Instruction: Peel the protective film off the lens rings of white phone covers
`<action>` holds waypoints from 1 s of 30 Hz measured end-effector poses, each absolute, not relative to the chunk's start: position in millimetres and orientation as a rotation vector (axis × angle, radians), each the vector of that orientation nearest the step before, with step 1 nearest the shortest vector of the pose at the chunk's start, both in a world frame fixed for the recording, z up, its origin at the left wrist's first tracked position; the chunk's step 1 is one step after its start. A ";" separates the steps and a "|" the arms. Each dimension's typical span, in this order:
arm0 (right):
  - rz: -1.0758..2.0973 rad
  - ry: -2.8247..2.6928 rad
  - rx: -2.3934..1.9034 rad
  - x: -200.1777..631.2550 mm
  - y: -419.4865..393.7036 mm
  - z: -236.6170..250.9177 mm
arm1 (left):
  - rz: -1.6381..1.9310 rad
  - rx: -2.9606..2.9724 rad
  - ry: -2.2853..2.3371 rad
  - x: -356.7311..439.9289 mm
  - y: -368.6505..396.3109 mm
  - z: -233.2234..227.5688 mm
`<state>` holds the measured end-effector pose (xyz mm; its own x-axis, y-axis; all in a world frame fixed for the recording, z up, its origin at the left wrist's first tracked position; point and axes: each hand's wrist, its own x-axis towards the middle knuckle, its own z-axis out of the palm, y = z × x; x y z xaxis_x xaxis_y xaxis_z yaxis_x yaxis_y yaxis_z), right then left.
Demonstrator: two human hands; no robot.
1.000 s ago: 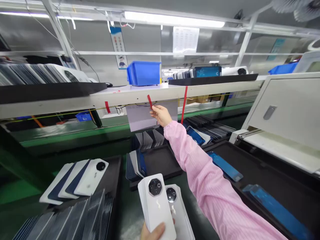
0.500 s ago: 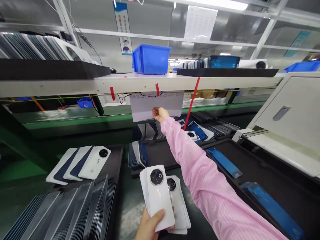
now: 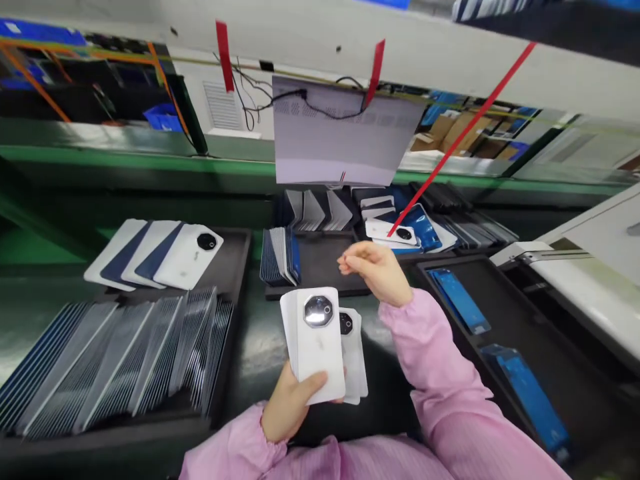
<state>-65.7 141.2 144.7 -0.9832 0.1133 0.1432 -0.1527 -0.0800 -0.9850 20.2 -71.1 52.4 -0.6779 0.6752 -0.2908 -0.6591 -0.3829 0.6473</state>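
My left hand (image 3: pixel 295 400) grips a fanned stack of white phone back covers (image 3: pixel 323 353), each with a dark camera window near its top. More white phone back covers (image 3: pixel 355 357) lie just behind and to the right of that stack; my left fingers partly reach over them. My right hand (image 3: pixel 373 267) hovers above and right of the held stack, its fingertips pinched together; whatever is between them, if anything, is too small to make out. Beyond it, a black tray (image 3: pixel 323 257) bears a row of thin panels (image 3: pixel 280 257) at its left end.
A tray of upright panels (image 3: pixel 125 360) and several overlapped back covers (image 3: pixel 185 257) stand at the left. Blue film-covered panels (image 3: pixel 530 400) lie in a black tray at the right. A red strip (image 3: pixel 465 133) slants down from the overhead shelf (image 3: pixel 300 40).
My right hand has come down and back from the white board under the shelf towards the held stack. The view has tilted downward. My left hand still grips the back covers.
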 end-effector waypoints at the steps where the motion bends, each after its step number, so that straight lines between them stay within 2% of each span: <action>1: 2.097 -2.071 0.065 -52.2 138.0 142.0 | 2.102 0.042 0.974 19.8 -71.5 52.6; 7: 1.567 -2.263 0.133 1.7 112.4 120.1 | 2.116 0.046 1.017 19.0 -72.1 49.7; 9: 1.548 -2.295 0.147 9.9 101.7 110.7 | 2.119 0.031 1.018 19.2 -72.1 46.6; 15: 1.765 -2.177 -0.080 18.8 77.0 90.5 | 2.136 0.018 1.065 20.7 -70.8 34.5; 23: 1.371 -2.347 -0.013 14.6 73.5 90.7 | 2.146 0.057 1.168 20.6 -71.1 29.2; 30: 1.149 -2.395 -0.002 15.2 69.9 84.9 | 2.118 0.058 1.179 20.3 -72.6 28.5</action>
